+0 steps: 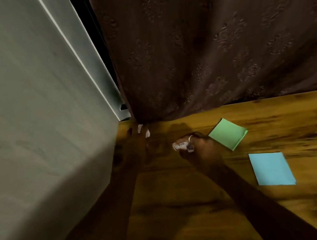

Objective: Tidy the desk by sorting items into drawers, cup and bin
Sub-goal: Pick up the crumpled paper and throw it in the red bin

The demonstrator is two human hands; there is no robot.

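My right hand rests on the wooden desk, its fingers curled round a crumpled white paper ball; a ring shows on one finger. My left hand reaches to the desk's far left corner at the foot of the curtain, and bits of white crumpled paper show in its grip. A green sticky-note pad lies just right of my right hand. A blue sticky-note pad lies nearer and further right. The picture is blurred.
A pale grey-green wall bounds the desk on the left. A brown patterned curtain hangs along the desk's far edge.
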